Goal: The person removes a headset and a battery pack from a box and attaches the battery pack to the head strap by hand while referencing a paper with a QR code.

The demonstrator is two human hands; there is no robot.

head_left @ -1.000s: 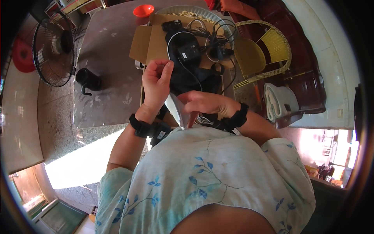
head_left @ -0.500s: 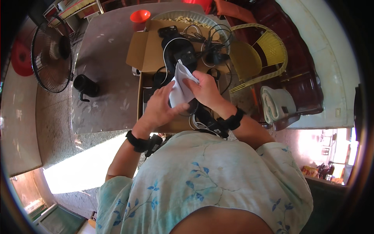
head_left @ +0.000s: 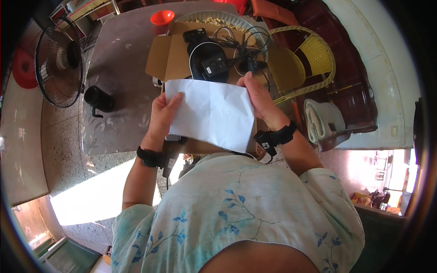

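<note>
A creased sheet of white paper point(head_left: 211, 113) is spread between my two hands, with fold lines across it. My left hand point(head_left: 165, 111) grips its left edge, thumb on top. At the upper right edge my right hand point(head_left: 260, 98) pinches the sheet between thumb and fingers. Black bands with small boxes circle both wrists. Behind the paper stands an open cardboard box point(head_left: 177, 57), mostly covered by the sheet. On its raised flap lie a black device point(head_left: 211, 63) with a white cable and a tangle of black cables point(head_left: 248, 50).
A black mug point(head_left: 99, 99) stands on the grey table point(head_left: 123, 59) at left, near a fan point(head_left: 59, 61). Farther back are an orange bowl point(head_left: 162, 17) and a metal tray point(head_left: 255, 27) of pale pieces. To the right are a yellow wicker chair point(head_left: 314, 57) and a folded cloth point(head_left: 316, 123).
The paper, folded and bunched up before, is now opened out flat. My hands have moved apart, the left one leftward and the right one rightward.
</note>
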